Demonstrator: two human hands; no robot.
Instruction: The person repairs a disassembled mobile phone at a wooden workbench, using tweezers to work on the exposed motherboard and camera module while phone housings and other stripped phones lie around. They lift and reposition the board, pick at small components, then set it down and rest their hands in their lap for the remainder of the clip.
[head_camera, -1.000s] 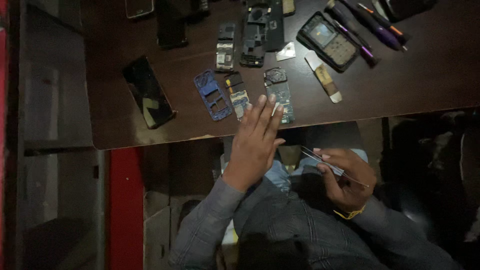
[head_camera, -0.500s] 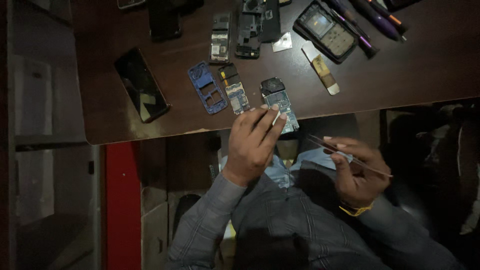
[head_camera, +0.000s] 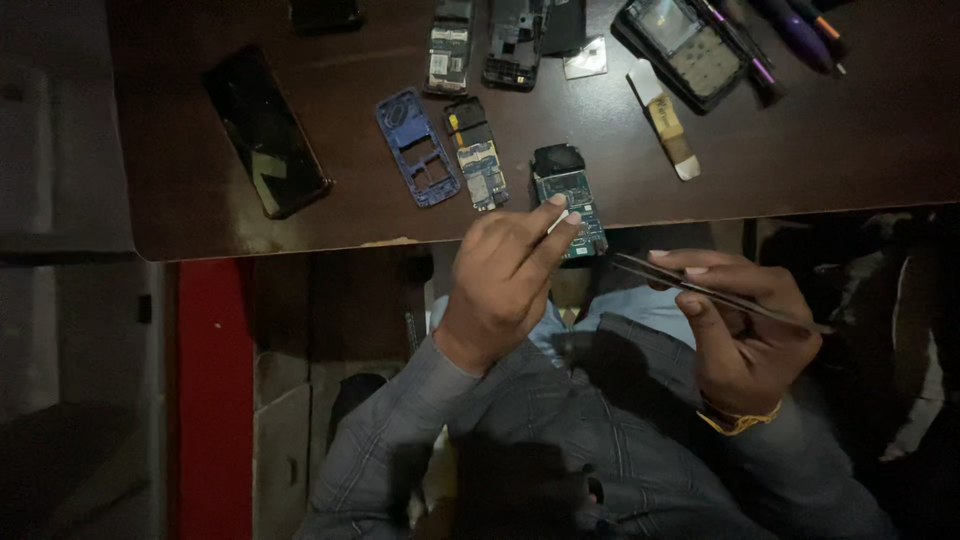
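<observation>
Fingers (head_camera: 545, 235) of left hand (head_camera: 505, 280): pinching a small white sliver at the tips, directly over the lower edge of the green circuit board (head_camera: 568, 195)
Left hand: hovering at the near table edge, knuckles up, grey sleeve (head_camera: 400, 440) trailing down toward the body
Fingers (head_camera: 700, 290) of right hand (head_camera: 740, 330): clamping around thin metal tweezers (head_camera: 700, 292), thumb and forefinger pressing the shaft; tweezers pointing left, tip ending just right of the circuit board, below the table edge
Right hand: wearing a yellow band (head_camera: 738, 422) at the wrist, sitting off the table over the lap

Head view, work surface:
- Green circuit board: lying on the dark wooden table (head_camera: 850, 140) at its near edge, dark square part at its far end, lower corner partly covered by the left fingertips
- Second board with yellow patch (head_camera: 476, 155): lying just left of the green board, apart from it
- Blue phone frame (head_camera: 418, 148): lying just left of the second board, tilted slightly
- Black phone (head_camera: 265, 130): lying face up, well apart at the left, angled
- Black keypad housing (head_camera: 680, 40): sitting at the far right, near purple-handled tools (head_camera: 800, 30)
- White and tan strip (head_camera: 665, 120): lying between the keypad housing and the near edge
- Further dark phone parts (head_camera: 515, 35): lying along the far edge, details too dim to tell
</observation>
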